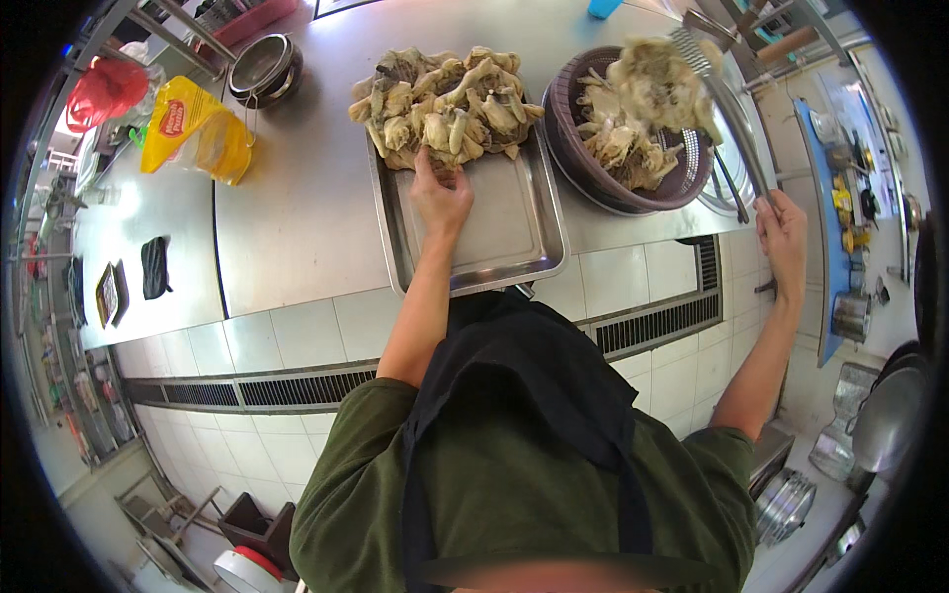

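Pale cooked chicken pieces (445,104) are heaped on the far half of a rectangular metal tray (474,232). At the near edge of that heap, my left hand (441,198) is closed on a piece of chicken, its fingertips partly hidden. My right hand (783,232) grips the long handle of a metal skimmer (736,124). The skimmer's perforated head is up over a purple-brown plastic colander (565,128), beside a raised clump of chicken (657,84). More chicken (633,153) lies inside the colander.
A yellow plastic bag (193,128) and a metal strainer over a bowl (265,69) stand on the steel counter (287,208) to the left. A dark pouch (155,267) lies near its front edge. Floor drain grating (662,318) runs below. A blue-edged shelf (820,217) holds kitchenware at right.
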Motion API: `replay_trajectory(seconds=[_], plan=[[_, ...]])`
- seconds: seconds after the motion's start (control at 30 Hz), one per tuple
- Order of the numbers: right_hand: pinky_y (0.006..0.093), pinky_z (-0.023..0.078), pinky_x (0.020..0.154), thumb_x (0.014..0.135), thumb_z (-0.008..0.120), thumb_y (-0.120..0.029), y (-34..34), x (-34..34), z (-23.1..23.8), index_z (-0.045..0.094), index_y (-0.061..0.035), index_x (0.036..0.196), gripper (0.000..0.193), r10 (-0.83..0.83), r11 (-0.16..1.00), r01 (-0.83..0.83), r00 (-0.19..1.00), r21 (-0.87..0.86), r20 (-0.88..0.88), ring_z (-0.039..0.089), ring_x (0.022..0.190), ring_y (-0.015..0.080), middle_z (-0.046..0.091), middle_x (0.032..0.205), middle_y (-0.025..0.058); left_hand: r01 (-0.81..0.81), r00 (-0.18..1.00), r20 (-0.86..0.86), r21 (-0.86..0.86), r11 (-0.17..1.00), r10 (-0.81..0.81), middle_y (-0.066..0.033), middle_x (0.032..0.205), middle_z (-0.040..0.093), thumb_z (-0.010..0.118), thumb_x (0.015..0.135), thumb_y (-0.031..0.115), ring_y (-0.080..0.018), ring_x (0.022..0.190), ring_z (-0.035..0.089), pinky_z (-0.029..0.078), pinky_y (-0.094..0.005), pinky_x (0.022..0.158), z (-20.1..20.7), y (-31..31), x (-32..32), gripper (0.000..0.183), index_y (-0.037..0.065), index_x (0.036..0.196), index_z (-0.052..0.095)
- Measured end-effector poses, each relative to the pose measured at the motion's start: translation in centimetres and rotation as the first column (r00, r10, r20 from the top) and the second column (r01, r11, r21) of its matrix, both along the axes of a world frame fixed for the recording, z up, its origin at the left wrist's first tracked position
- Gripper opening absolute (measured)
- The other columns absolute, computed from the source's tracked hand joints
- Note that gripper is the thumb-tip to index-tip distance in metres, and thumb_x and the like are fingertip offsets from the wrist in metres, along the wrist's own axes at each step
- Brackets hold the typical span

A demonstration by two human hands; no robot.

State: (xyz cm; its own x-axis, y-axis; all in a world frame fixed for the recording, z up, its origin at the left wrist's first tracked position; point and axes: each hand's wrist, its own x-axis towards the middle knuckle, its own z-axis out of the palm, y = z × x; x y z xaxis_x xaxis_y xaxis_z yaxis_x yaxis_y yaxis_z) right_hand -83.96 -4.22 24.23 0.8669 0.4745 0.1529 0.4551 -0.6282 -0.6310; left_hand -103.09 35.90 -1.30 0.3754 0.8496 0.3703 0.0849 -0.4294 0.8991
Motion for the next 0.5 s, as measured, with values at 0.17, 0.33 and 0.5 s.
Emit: replay_trajectory(seconds=[0.17, 0.33, 0.5], plan=[[0.0328, 0.039, 0.055, 0.094, 0.064, -0.009, 5.4, 1.0, 1.2, 0.064, 0.0046, 0.09, 0.015, 0.444, 0.893, -0.44, 0.896, -0.092, 0.03, 0.046, 0.057, 0.0149, 0.052, 0.061, 0.0068, 0.066, 0.992, 0.106, 0.06, 0.996, -0.072, -0.0193, 0.095, 0.074, 0.064, 0.091, 0.01, -0.0255, 0.077, 0.073, 0.058, -0.0338, 0.071, -0.3, -0.1, -0.3, 0.055, -0.008, 0.14, 0.048], [0.0471, 0.047, 0.069, 0.09, 0.066, -0.014, 12.8, 3.4, -1.1, 0.068, 0.0003, 0.097, 0.016, 0.726, 0.66, -0.645, 0.679, -0.384, 0.107, 0.063, 0.076, 0.04, 0.063, 0.079, 0.0228, 0.134, 0.985, 0.098, 0.062, 0.989, -0.139, -0.0233, 0.095, 0.071, 0.061, 0.097, 0.032, -0.0295, 0.085, 0.072, 0.057, -0.0364, 0.075, -0.3, 0.1, -1.2, 0.067, -0.013, 0.144, 0.042], [0.0532, 0.05, 0.08, 0.091, 0.066, -0.019, 18.9, 5.5, -1.8, 0.068, -0.0067, 0.101, 0.016, 0.782, 0.583, -0.575, 0.588, -0.574, 0.206, 0.065, 0.092, 0.0394, 0.067, 0.083, 0.0183, 0.212, 0.964, 0.152, 0.05, 0.976, -0.217, -0.0256, 0.104, 0.069, 0.07, 0.094, 0.038, -0.0321, 0.087, 0.071, 0.057, -0.0363, 0.076, 0.3, -0.3, -1.4, 0.082, -0.014, 0.148, 0.036]])
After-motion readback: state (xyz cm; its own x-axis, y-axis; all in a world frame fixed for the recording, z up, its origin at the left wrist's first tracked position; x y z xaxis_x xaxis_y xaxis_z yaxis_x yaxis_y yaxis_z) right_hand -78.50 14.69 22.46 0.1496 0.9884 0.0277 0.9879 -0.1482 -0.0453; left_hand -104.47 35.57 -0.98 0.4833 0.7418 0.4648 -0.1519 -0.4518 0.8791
